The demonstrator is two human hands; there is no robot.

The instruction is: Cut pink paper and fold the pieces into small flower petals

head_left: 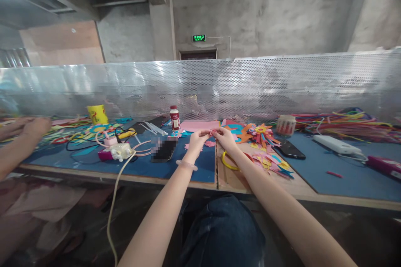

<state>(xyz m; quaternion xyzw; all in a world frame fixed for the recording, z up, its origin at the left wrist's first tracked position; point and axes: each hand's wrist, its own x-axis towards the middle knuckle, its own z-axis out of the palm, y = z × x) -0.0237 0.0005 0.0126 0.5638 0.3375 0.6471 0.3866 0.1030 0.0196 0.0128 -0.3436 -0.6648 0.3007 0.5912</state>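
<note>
My left hand [199, 140] and my right hand [226, 140] meet over the table, fingertips pinched together on a small pink piece [213, 132]. It looks like paper or felt, and the fingers cover much of it. Pink cut-out pieces [209, 144] lie on the blue mat just under my hands. A larger pink sheet [200, 125] is spread behind them. Below my right wrist rests a yellow ring [228, 162]. Right of that hand sits a multicoloured flower-like craft piece [262, 132], with a pile of coloured cut-outs [271, 162] in front of it.
A red bottle [174, 118], a dark phone [167, 149] and a power strip [117, 152] with cables stand left. On the right are another phone [291, 149], a white power strip [338, 145] and colourful strips [344, 125]. Another person's hands [34, 128] work far left.
</note>
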